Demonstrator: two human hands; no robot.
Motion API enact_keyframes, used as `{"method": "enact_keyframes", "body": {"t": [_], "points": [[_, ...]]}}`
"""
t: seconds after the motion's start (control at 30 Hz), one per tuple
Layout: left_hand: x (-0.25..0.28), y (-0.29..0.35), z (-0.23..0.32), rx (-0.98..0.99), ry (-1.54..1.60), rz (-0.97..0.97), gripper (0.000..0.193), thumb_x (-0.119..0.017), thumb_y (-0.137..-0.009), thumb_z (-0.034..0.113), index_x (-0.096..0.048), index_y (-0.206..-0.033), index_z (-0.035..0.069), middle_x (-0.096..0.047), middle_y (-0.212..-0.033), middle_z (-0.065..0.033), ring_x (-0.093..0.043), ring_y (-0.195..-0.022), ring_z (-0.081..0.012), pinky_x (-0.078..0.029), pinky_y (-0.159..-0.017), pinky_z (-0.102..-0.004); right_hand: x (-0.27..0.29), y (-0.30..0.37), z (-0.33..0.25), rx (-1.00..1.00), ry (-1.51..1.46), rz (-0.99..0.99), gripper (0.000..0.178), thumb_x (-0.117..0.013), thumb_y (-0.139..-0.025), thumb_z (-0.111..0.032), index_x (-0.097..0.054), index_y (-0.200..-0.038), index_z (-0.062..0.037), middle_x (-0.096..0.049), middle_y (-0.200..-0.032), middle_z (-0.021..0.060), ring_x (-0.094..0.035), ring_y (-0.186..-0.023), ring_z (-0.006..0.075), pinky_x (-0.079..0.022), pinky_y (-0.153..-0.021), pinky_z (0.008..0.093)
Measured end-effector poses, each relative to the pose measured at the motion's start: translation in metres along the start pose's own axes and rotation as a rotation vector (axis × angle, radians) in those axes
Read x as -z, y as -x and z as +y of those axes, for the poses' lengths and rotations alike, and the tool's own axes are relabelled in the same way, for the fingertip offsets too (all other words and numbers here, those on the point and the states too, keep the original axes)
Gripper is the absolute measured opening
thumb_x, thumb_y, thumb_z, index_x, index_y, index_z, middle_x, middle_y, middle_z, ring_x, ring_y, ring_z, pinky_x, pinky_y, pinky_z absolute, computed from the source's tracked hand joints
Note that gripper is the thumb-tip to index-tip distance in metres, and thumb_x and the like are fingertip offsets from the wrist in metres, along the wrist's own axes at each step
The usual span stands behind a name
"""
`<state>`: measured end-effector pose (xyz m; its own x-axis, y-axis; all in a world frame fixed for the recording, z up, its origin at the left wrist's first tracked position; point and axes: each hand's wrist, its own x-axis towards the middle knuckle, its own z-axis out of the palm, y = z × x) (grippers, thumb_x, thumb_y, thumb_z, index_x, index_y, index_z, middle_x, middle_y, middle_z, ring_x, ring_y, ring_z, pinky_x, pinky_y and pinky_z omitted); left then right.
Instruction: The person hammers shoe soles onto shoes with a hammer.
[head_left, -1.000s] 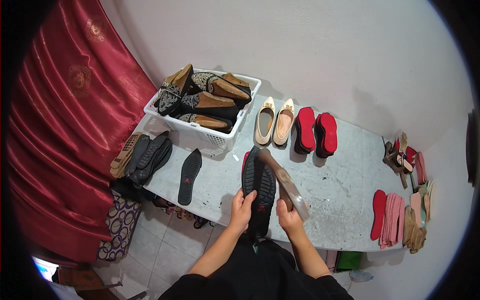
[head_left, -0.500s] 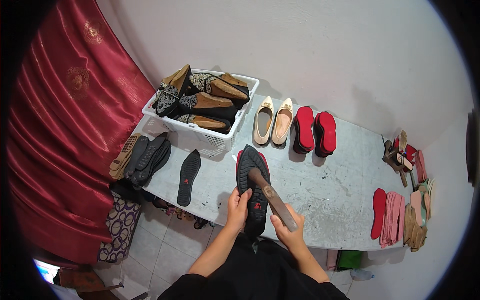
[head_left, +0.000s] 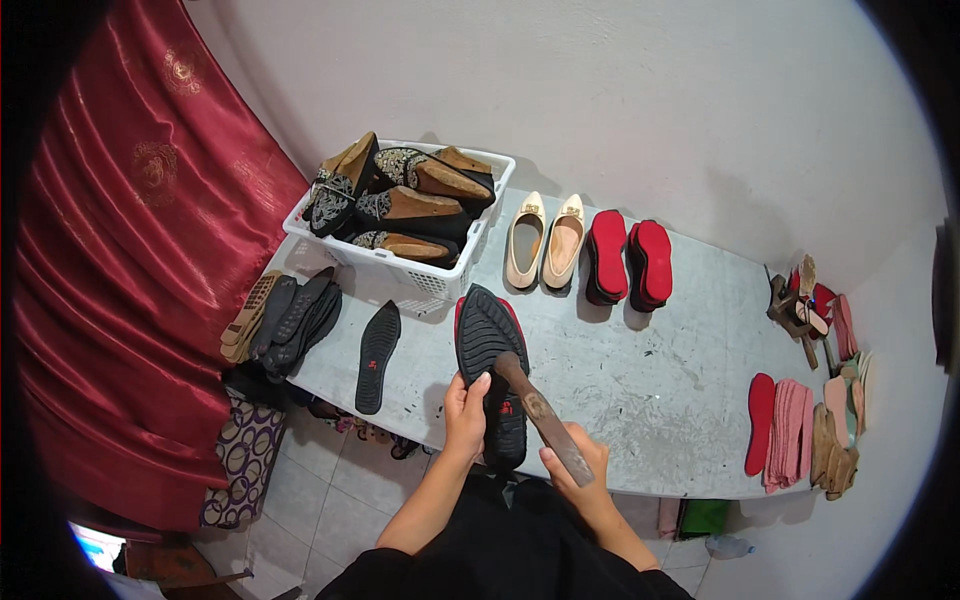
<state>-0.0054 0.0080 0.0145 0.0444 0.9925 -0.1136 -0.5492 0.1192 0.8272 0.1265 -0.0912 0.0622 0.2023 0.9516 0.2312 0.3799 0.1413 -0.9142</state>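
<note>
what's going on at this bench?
A person works on a shoe at a grey table. The left hand steadies a black shoe, sole up with a red edge showing, near the table's front edge. The right hand grips a wooden-handled hammer, its head resting on the sole. Behind are a white basket of shoes, a beige pair, a red-soled pair and loose black soles to the left.
</note>
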Motion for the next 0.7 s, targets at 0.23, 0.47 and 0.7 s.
{"method": "enact_keyframes", "body": {"t": [0.23,0.47,0.7], "points": [[0.004,-0.006,0.0,-0.061,-0.056,0.032,0.021,-0.052,-0.088,0.012,-0.054,-0.106,0.0,-0.061,-0.097,-0.0047,-0.055,-0.085,-0.009,-0.044,-0.078,-0.0242,-0.007,0.005,0.004,-0.036,-0.016,0.021,0.021,-0.066,-0.077,-0.018,-0.06,-0.088,-0.0016,-0.054,-0.06,0.0071,-0.052,-0.05,0.0155,-0.042,-0.051,0.0267],[0.005,-0.011,0.004,-0.065,0.013,0.056,0.02,-0.052,-0.089,0.012,-0.054,-0.104,0.0,-0.06,-0.099,-0.0056,-0.056,-0.086,-0.0109,-0.044,-0.079,-0.0249,-0.007,0.004,0.01,-0.034,0.024,-0.036,0.02,-0.067,-0.076,-0.016,-0.061,-0.089,-0.0029,-0.056,-0.06,0.0064,-0.055,-0.051,0.0152,-0.042,-0.051,0.0258],[0.015,-0.021,0.013,-0.164,-0.064,0.118,0.023,-0.051,-0.09,0.013,-0.053,-0.108,-0.001,-0.059,-0.1,-0.0066,-0.055,-0.089,-0.0122,-0.044,-0.081,-0.0266,-0.009,0.014,0.017,-0.058,0.015,-0.127,0.019,-0.069,-0.075,-0.014,-0.061,-0.088,-0.0037,-0.058,-0.061,0.0056,-0.056,-0.053,0.0114,-0.043,-0.051,0.0247]]}}
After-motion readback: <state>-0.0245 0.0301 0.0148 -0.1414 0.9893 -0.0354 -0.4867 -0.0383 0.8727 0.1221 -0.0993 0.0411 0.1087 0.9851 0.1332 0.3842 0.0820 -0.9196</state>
